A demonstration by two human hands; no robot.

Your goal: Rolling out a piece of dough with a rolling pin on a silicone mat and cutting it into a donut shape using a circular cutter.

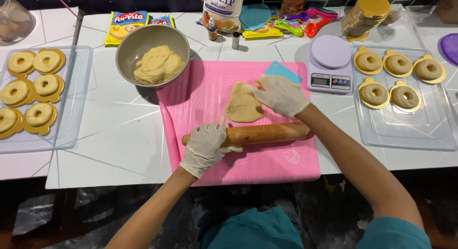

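Hands, both gloved: left hand [206, 145] closed loosely over the rolling pin [248, 134]; right hand [281, 95] pinching the dough sheet [243, 105] edge on the pink mat [214, 94]. Recommended: seat the dough flat, centred ahead of the pin, then roll with even pressure.

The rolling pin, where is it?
In the head view, the rolling pin lies across the pink mat, just below the flat dough, with the left hand on its left end.
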